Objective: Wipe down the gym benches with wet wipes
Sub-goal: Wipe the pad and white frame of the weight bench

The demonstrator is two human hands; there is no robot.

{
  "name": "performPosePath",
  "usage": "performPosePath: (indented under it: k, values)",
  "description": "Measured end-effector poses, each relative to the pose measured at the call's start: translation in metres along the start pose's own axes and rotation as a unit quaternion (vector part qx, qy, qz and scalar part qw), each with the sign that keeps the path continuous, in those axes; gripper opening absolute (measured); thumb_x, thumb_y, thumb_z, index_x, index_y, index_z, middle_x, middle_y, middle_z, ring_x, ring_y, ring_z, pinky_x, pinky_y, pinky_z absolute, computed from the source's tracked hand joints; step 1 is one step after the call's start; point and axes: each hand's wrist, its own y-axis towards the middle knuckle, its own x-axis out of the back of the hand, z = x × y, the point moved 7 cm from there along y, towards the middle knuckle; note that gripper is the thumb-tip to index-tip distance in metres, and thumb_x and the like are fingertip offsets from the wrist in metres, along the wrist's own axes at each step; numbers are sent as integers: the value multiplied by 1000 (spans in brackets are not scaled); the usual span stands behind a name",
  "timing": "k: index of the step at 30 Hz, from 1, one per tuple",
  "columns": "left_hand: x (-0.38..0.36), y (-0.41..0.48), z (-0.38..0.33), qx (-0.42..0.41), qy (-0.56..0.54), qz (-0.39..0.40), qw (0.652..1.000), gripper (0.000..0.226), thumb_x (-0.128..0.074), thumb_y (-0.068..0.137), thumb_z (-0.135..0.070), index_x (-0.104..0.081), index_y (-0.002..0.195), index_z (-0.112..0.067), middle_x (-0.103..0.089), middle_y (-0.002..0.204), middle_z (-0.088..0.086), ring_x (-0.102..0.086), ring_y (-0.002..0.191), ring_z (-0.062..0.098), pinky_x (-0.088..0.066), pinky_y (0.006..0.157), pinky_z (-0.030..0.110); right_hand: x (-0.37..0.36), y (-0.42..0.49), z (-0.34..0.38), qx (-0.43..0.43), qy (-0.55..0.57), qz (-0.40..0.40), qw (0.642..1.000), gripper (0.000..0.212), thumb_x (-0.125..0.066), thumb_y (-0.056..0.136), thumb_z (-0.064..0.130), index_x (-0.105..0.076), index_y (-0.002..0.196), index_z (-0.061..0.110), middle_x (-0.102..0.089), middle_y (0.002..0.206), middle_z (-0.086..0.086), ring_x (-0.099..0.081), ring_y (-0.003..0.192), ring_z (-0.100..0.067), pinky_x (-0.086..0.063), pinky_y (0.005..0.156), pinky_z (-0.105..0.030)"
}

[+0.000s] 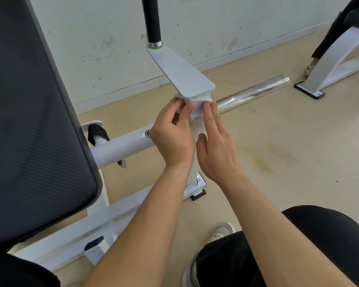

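By a scuffed wall [104, 48], left hand [172, 139] pinches the wet wipe [195, 113]; right hand [216, 152] presses it, fingers [212, 119] straight.

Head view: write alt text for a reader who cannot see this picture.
A person's left hand pinches a white wet wipe against a gym machine's white post, just under a flat plate, while the right hand presses it with straight fingers. A black bench pad fills the left; a chrome bar lies behind the hands.
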Motion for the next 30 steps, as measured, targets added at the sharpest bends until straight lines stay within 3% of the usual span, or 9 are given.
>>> performPosePath:
  k: [4, 7, 10, 12, 15, 19, 24, 27, 30]
  values:
    - [-5, -6, -4, -18, 41, 14, 999, 22, -64, 98, -19, -75, 115, -14, -65, 82, -32, -58, 72, -5, -48, 73, 15, 0, -1, 0, 1, 3, 18, 1000, 77, -39, 94, 0, -2, 160, 12, -8, 168, -11, -21, 142, -15, -55, 78, -48]
    - [-6, -7, -6, -36, 60, 30, 997, 30, -60, 100, -24, -70, 127, -15, -58, 83, -44, -60, 75, -10, -49, 74, 13, -2, -2, 1, 48, -28, 23, 998, 78, -38, 94, 0, 2, 160, 14, -4, 168, -10, -38, 141, -22, -47, 58, -32]
    - [-6, -3, -8, -49, 64, 51, 995, 32, -59, 101, -20, -66, 131, -13, -67, 95, -28, -58, 76, -15, -42, 74, 6, -6, 1, -4, 57, -87, 14, 994, 80, -42, 94, -2, 0, 160, 12, 0, 168, -10, -51, 132, -30, -35, 56, -16]
    - [-6, -1, -10, -67, 74, 60, 993, 31, -58, 102, -20, -67, 130, -13, -70, 88, -16, -54, 70, -15, -38, 70, 5, -8, 2, -4, 61, -102, 4, 993, 78, -42, 95, -2, 2, 158, 5, 4, 167, -17, -25, 151, -28, -52, 88, -31]
    - [-6, 1, -9, -89, 97, 61, 989, 31, -56, 103, -22, -66, 130, -13, -63, 74, -16, -48, 59, -10, -34, 63, 5, -12, 4, -2, 67, -122, -8, 990, 73, -36, 95, 1, 3, 156, -2, 8, 165, -20, -3, 156, -27, -24, 123, -44]
    - [-2, -1, 11, -64, 130, 89, 985, 34, -55, 102, -26, -66, 131, -12, -48, 55, -17, -43, 53, 3, -32, 57, 10, -28, -8, -19, 46, -133, 25, 990, 74, -20, 90, 7, 16, 155, 4, 23, 161, -8, -1, 156, -23, -10, 123, -32]
    - [8, -21, 39, -28, 162, 145, 976, 39, -52, 99, -32, -67, 129, -12, -77, 88, 5, -63, 72, 18, -44, 66, 24, -51, -32, -42, 14, -138, 91, 986, 82, -29, 90, 1, 25, 152, 9, 35, 158, -3, 14, 152, -13, -15, 125, -37]
    - [5, -6, 21, -31, 130, 133, 982, 38, -52, 100, -31, -68, 129, -13, -75, 81, -3, -54, 62, 9, -46, 67, 26, -36, -19, -30, 30, -138, 67, 988, 85, -39, 91, -1, 16, 156, 6, 25, 161, -6, 6, 154, -18, -25, 122, -43]
    - [1, 18, -3, -67, 109, 110, 986, 32, -57, 101, -25, -67, 130, -16, -45, 55, -12, -35, 55, 8, -34, 57, 14, -15, -1, -8, 52, -108, 24, 993, 76, -41, 96, 4, 3, 158, 2, 8, 165, -10, -5, 155, -24, -31, 119, -45]
